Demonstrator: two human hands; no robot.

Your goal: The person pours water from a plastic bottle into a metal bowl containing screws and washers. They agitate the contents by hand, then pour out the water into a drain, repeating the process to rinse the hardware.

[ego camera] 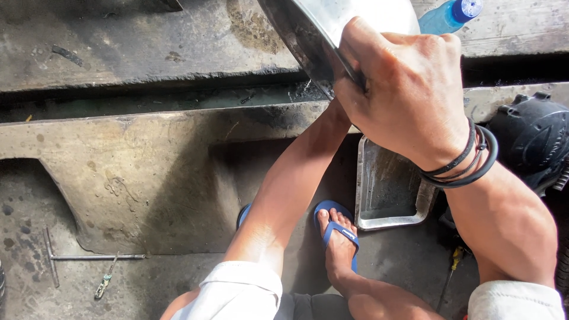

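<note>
A curved shiny metal panel (332,24) is held up at the top centre. My right hand (409,89), with black bands on its wrist, is clenched over the panel's lower edge. My left arm (290,189) reaches up from below and passes behind that hand; my left hand itself is hidden under the panel and the right hand, so its grip cannot be made out.
A rectangular metal tray (370,204) lies on the oily concrete floor by my foot in a blue sandal (338,231). A T-handle wrench (71,257) and a small screwdriver (105,285) lie lower left. A blue-capped bottle (450,15) and a black engine cover (533,139) sit at right.
</note>
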